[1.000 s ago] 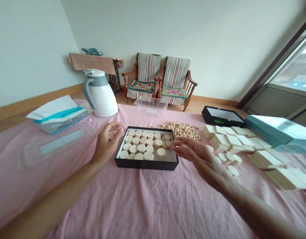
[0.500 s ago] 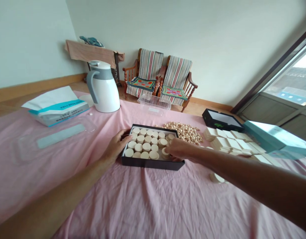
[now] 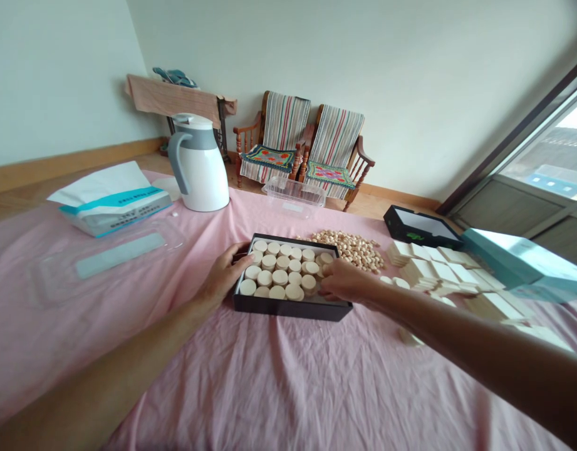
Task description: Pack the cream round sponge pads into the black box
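Note:
A shallow black box (image 3: pixel 292 307) with a pale lining lies on the pink cloth before me, holding rows of stacked round wooden discs (image 3: pixel 279 277). My left hand (image 3: pixel 228 270) grips its left end, thumb over the rim and fingers outside. At the right end, my right hand (image 3: pixel 342 280) reaches inside with curled fingers, beside the last discs. What those fingers hold, if anything, is hidden. Just beyond the right hand are a heap of small wooden beads or pegs (image 3: pixel 356 247) and a few loose discs (image 3: pixel 401 284).
Square wooden tiles (image 3: pixel 441 269) are stacked at the right, by a light-blue box (image 3: pixel 527 257) and a black lid or tray (image 3: pixel 420 228). Leftward stand a white jug (image 3: pixel 206 175), a tissue pack (image 3: pixel 119 203) and a clear plastic lid (image 3: pixel 123 254). Behind is a clear plastic container (image 3: pixel 295 197).
My right hand has shifted slightly right inside the box, uncovering a disc stack near its fingers. My left hand stays on the box end. The whole view has moved a little.

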`<state>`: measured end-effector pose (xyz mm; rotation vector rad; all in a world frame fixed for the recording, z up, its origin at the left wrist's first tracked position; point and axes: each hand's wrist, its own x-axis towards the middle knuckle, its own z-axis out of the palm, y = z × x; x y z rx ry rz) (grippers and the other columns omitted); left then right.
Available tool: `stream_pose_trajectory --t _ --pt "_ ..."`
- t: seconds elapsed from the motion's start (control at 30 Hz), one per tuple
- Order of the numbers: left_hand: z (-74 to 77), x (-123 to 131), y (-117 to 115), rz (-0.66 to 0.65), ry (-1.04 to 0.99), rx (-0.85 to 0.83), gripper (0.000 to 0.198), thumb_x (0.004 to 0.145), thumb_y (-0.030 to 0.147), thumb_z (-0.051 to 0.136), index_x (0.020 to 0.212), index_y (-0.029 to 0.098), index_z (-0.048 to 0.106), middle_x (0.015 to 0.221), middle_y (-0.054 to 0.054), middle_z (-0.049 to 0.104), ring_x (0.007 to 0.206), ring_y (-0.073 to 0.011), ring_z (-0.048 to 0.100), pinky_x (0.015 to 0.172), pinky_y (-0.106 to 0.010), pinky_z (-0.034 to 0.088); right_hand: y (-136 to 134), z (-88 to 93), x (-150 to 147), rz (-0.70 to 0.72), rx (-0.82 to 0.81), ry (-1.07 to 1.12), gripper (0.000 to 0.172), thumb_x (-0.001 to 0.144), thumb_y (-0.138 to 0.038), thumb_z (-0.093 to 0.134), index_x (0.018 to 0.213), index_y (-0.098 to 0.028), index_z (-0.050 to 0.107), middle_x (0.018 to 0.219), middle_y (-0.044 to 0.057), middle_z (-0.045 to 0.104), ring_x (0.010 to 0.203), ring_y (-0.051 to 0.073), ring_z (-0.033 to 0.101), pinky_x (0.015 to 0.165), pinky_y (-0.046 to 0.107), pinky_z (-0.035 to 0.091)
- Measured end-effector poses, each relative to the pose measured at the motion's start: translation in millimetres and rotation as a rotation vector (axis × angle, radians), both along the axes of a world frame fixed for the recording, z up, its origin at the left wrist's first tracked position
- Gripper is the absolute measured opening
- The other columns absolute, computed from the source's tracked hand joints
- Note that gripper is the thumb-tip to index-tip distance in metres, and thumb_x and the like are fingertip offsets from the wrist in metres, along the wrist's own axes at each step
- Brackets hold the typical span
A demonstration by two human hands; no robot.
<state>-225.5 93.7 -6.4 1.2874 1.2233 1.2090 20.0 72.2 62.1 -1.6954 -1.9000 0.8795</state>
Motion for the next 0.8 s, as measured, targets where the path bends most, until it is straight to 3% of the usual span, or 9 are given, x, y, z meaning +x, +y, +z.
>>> stream_pose_trajectory --t 0.07,0.2,0.37,0.5,0.8 --pt "-0.9 0.2 0.6 -0.001 -0.010 0.003 0.052 0.073 0.043 0.062 0.118 0.016 0.055 0.116 -0.010 0.063 0.099 -0.0271 0.061 0.078 -0.035 0.050 5.7 17.6 13.3 0.089 0.014 -0.234 0.004 0.064 -0.018 0.059 0.061 -0.018 0.061 0.048 0.000 0.057 0.053 0.015 0.057 0.051 0.024 0.043" --pt "-3.3 0.2 2.4 0.008 -0.007 0.010 0.052 0.073 0.042 0.062 0.117 0.015 0.056 0.113 -0.010 0.064 0.100 -0.0273 0.061 0.080 -0.035 0.049 17.2 42.4 34.9 0.175 0.255 -0.650 0.020 0.067 -0.013 0.051 0.080 -0.017 0.067 0.075 0.005 0.065 0.070 0.016 0.058 0.064 0.026 0.040" --pt "-2.9 0.8 1.8 0.038 -0.004 0.024 0.051 0.071 0.043 0.063 0.114 0.016 0.058 0.108 -0.009 0.066 0.097 -0.0268 0.062 0.077 -0.033 0.050 16.4 31.5 31.1 0.290 0.343 -0.924 0.023 0.068 -0.023 0.057 0.088 -0.016 0.066 0.097 0.012 0.058 0.091 0.024 0.051 0.075 0.032 0.037" --pt "-0.3 0.5 0.1 0.011 0.011 0.010 0.051 0.074 0.043 0.061 0.116 0.016 0.056 0.109 -0.009 0.065 0.100 -0.0275 0.061 0.077 -0.033 0.050 12.0 23.6 14.6 0.294 0.377 -1.059 0.030 0.069 -0.031 0.060 0.092 -0.012 0.064 0.105 0.017 0.054 0.097 0.028 0.045 0.081 0.038 0.034" --pt "3.6 1.1 -1.3 0.036 0.025 0.022 0.051 0.072 0.043 0.062 0.115 0.016 0.058 0.109 -0.009 0.066 0.098 -0.0269 0.062 0.078 -0.034 0.050 15.5 15.4 -1.2 0.284 0.311 -1.172 0.030 0.064 -0.020 0.061 0.093 -0.013 0.066 0.109 0.019 0.055 0.104 0.031 0.041 0.085 0.042 0.030"
